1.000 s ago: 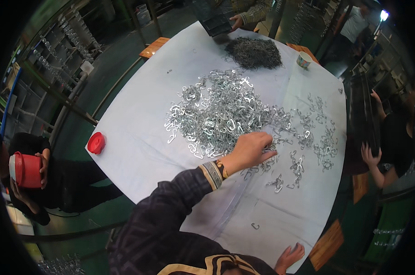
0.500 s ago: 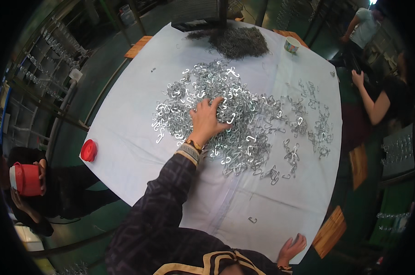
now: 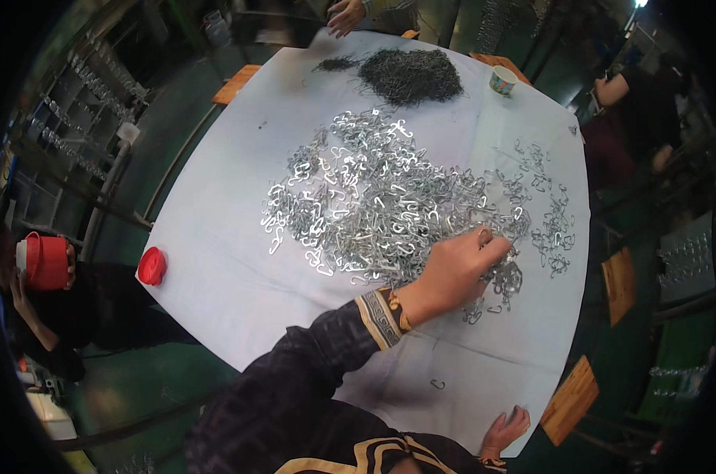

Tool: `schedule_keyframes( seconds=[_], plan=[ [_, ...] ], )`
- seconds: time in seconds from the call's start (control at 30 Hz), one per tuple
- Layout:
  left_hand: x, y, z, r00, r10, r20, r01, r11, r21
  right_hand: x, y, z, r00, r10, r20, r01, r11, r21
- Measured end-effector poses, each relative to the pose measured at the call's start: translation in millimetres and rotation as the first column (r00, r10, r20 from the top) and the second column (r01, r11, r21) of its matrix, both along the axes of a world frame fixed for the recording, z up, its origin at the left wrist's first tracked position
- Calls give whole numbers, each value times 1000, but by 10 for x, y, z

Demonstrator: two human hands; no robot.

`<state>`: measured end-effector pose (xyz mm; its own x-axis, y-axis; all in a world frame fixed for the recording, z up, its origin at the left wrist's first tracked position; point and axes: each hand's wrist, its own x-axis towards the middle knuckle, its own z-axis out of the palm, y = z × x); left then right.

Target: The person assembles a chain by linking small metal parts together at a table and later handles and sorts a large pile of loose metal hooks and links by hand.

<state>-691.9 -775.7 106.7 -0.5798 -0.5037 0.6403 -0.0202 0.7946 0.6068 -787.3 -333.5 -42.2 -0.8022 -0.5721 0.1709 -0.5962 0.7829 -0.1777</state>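
A wide heap of shiny silver metal hooks lies spread over a table covered with a white sheet. My left hand, in a dark patterned sleeve with a banded cuff, reaches across to the heap's right edge. Its fingers are curled down and pinched on a few hooks there. Thinner scatters of hooks lie just beyond it. My right hand rests at the near table edge with fingers apart and holds nothing. One loose hook lies alone near me.
A dark pile of small wire pieces and a small cup sit at the far end. A red lid lies at the left edge. A person at left holds a red container. Other people's hands are at the far side and right.
My left hand has swept from the heap's left-middle to its right edge and closed on hooks. The view has shifted, showing more of the far table.
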Motion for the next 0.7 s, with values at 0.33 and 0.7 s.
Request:
schedule_keyframes(
  seconds=[0.33,0.7],
  plan=[
    [454,-184,-263,953,-14,303,-3,998,58,15,-2,32,1000,16,15,-14,997,-72],
    [785,-449,-777,801,243,547,-253,966,-59,-66,-677,13,989,53,-141,-89,959,-268]
  ],
)
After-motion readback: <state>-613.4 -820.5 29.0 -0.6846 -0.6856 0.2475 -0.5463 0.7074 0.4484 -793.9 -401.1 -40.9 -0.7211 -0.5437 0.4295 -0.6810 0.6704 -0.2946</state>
